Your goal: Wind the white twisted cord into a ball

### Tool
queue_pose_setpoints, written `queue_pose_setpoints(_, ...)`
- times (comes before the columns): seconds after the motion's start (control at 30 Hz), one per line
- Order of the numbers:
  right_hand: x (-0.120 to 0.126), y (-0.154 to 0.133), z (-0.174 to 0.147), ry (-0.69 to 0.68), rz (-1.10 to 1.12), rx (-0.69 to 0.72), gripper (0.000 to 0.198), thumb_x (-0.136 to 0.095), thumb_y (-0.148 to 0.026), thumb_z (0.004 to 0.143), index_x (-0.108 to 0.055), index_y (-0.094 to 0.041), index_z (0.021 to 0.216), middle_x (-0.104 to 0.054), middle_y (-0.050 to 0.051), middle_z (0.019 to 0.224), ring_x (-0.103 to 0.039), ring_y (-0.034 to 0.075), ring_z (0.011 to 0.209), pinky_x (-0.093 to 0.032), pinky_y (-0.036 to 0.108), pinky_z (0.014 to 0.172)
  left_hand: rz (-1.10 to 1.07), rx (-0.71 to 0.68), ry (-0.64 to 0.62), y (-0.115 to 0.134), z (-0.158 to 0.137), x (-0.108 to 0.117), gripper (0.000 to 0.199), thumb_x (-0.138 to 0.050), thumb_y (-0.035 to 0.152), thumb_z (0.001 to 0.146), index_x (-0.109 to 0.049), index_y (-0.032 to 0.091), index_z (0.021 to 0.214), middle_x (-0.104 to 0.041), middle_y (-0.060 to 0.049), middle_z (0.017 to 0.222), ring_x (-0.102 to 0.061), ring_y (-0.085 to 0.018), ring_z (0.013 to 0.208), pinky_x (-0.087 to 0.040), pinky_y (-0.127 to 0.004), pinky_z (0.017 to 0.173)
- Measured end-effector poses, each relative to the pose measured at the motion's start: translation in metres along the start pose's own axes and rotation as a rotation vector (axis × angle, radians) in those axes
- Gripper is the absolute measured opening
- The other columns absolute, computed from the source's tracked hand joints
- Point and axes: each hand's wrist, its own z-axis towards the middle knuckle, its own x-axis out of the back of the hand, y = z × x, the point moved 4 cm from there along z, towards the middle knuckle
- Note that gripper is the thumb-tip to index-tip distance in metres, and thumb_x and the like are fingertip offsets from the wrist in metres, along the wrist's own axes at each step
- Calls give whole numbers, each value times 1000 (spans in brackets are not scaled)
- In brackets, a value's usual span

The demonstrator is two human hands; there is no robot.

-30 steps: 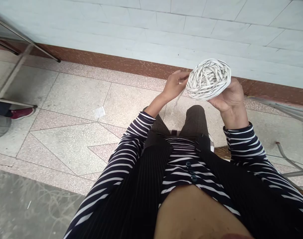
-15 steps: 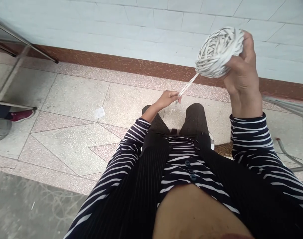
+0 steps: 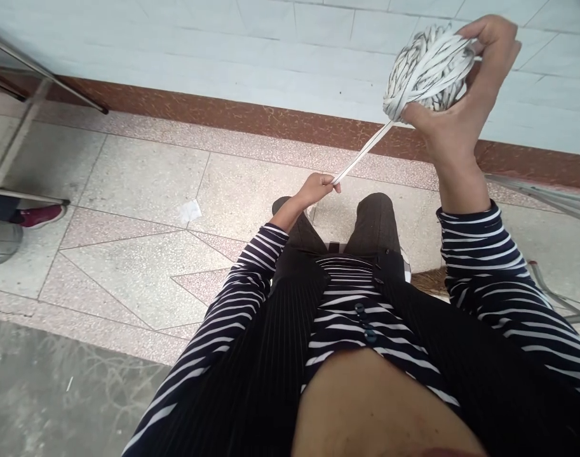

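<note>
A ball of white cord with dark streaks (image 3: 427, 73) is raised at the upper right, in front of the tiled wall. My right hand (image 3: 471, 95) is closed round its right side, thumb below and fingers above. From the ball's lower left a taut double length of cord (image 3: 363, 154) slants down to my left hand (image 3: 317, 188). That hand pinches the cord between thumb and fingers, above my knees. Past the left hand the cord is hidden.
A metal-framed table (image 3: 46, 79) stands at the left, with a person's red shoe (image 3: 42, 216) near its foot. A scrap of white paper (image 3: 190, 211) lies on the floor. Metal tubes (image 3: 547, 193) and straw bristles (image 3: 427, 279) are at the right.
My right hand has carried the ball slightly up and turned it, so a different side with crossing strands faces me. The left hand has barely moved, and the taut cord looks longer.
</note>
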Motion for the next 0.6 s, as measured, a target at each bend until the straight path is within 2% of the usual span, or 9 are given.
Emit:
queue_pose_setpoints(0.07,10,-7,3,69,-72,201,84,-98,-13,72,-60,-54,134,-68,-14,145,-24,25,170,-45,34,138,-24,-43,-64,10,-12,1,25,-61,9,85,-84,18,79,-76,1,72,-69,-14,72,-54,-31,91)
queue_pose_setpoints(0.13,25,-2,10,162,-216,352,79,-98,-3,63,-67,-47,120,-62,-13,151,-17,26,168,-29,32,145,-102,-105,-147,25,-26,4,19,-66,15,89,-84,18,82,-81,-2,82,-76,-17,85,-56,-34,99)
queue_pose_setpoints(0.17,34,5,13,239,-332,395,77,-98,0,59,-69,-43,117,-59,-10,153,-20,28,164,-23,33,146,-157,-135,-180,34,-33,7,17,-69,18,91,-84,18,83,-82,-4,87,-78,-19,92,-56,-35,103)
queue_pose_setpoints(0.2,44,15,15,328,-448,421,77,-98,0,57,-70,-39,117,-56,-4,151,-28,30,156,-23,41,146,-215,-161,-200,44,-39,11,16,-71,22,93,-83,18,83,-83,-5,90,-79,-21,98,-56,-37,106)
queue_pose_setpoints(0.27,57,47,18,416,-598,337,79,-98,-3,57,-67,-30,124,-51,5,145,-39,30,142,-31,56,140,-319,-185,-203,60,-46,19,21,-74,32,98,-81,17,84,-83,-7,90,-80,-23,103,-57,-40,108)
queue_pose_setpoints(0.33,58,84,15,345,-697,180,83,-95,-4,57,-65,-24,131,-47,10,146,-41,34,141,-38,65,131,-399,-190,-158,73,-46,25,29,-76,41,101,-79,17,85,-82,-7,89,-81,-23,104,-58,-41,107)
queue_pose_setpoints(0.43,38,125,-2,111,-848,65,81,-97,-10,52,-68,-25,126,-47,10,142,-40,41,145,-30,71,131,-495,-175,-62,81,-34,29,35,-75,49,103,-77,17,87,-81,-5,89,-81,-22,103,-60,-40,105)
queue_pose_setpoints(0.53,16,140,-23,-127,-777,3,76,-92,-17,53,-70,-27,125,-54,8,134,-50,40,139,-35,66,128,-545,-117,35,73,-16,31,37,-74,51,104,-74,17,88,-78,-4,84,-81,-19,98,-61,-36,101)
queue_pose_setpoints(0.6,8,140,-34,-261,-614,-117,73,-89,-22,57,-71,-30,128,-60,6,131,-57,37,130,-42,61,122,-520,-70,77,62,-7,33,41,-72,52,104,-72,16,85,-76,-3,79,-80,-18,93,-61,-34,98)
